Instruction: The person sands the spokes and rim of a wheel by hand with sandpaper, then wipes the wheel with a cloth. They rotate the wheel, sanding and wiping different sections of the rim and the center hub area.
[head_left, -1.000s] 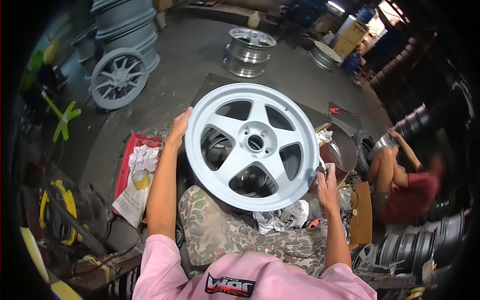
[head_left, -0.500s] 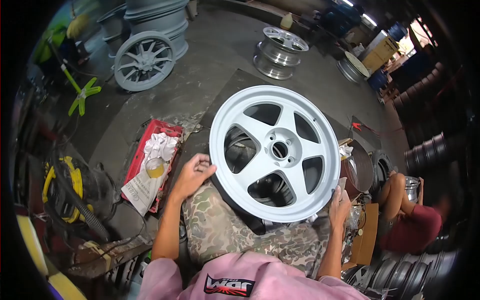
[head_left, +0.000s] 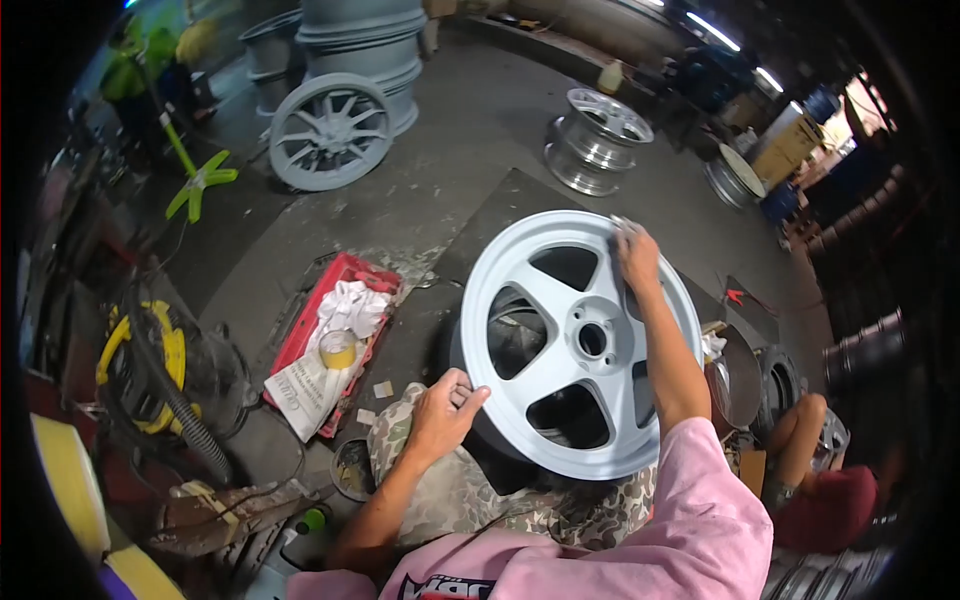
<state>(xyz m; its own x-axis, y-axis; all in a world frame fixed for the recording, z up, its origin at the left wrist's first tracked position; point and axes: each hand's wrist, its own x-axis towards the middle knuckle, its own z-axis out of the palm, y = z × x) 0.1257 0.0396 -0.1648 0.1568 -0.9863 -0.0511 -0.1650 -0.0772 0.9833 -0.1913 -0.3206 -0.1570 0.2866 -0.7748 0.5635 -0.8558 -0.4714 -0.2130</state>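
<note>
A pale grey five-spoke wheel rim [head_left: 532, 372] leans face up before my knees, over camouflage trousers [head_left: 430, 500]. My left hand [head_left: 448, 412] grips its lower left edge, thumb against the outer lip and fingers curled. Across the wheel, my right hand [head_left: 638, 258] presses at the top right lip, fingers closed on a thin pale piece [head_left: 622, 222] that looks like sandpaper, mostly hidden by them. My right forearm covers part of the right spokes. Two small pale squares [head_left: 383, 389] lie on the floor left of the wheel.
Left of me sits a red tray [head_left: 345, 268] with white cloth, newspaper and a tape roll [head_left: 338, 349]. A yellow-black vacuum [head_left: 150, 365] stands farther left. More rims [head_left: 330, 132] and polished rims [head_left: 592, 150] stand ahead. At the right, another person [head_left: 825, 500] sits near tires.
My right hand has moved from the wheel's lower right edge up to its top right lip, carrying the pale piece. My left hand stays at the left edge; the view has shifted.
</note>
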